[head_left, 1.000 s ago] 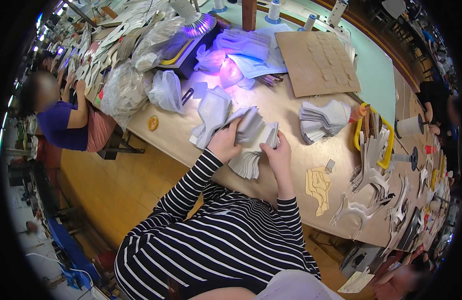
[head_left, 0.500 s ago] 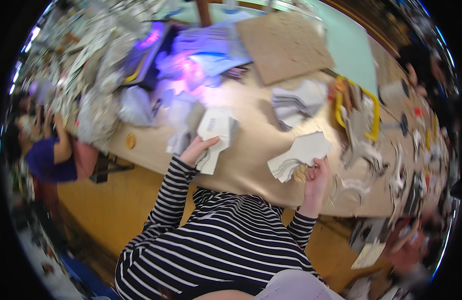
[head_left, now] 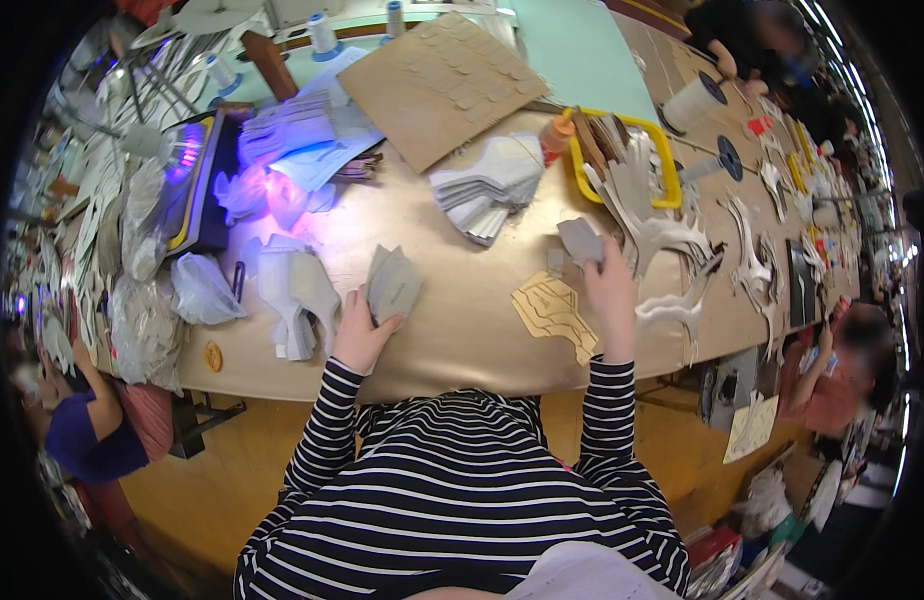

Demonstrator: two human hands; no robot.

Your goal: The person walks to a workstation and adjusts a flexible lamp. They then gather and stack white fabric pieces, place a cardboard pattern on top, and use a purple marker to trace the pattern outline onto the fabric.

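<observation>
My left hand (head_left: 360,337) is closed on a few flat grey cut pieces (head_left: 394,284), thumb along their lower edge. They look like leather or fabric. A smaller pale grey cut piece (head_left: 580,241) is pinched in my right hand (head_left: 611,295), farther right above the table. Close to that hand lies a yellowish pattern template (head_left: 550,306) with dark outlines. Beside my left hand rests a pile of whitish cut pieces (head_left: 294,285). A fanned stack of grey-white cut pieces (head_left: 490,185) sits farther back, between the hands.
A brown board (head_left: 437,90) lies at the back. Right of it stands a yellow-rimmed basket (head_left: 673,185) with pale strips spilling out. A dark bin (head_left: 207,190) and plastic bags (head_left: 204,288) are at left. People work on both sides.
My view has shifted. The left-hand pieces now show a grey face instead of white. My right hand has moved away from me, its piece now showing smaller and grey, and the template is uncovered.
</observation>
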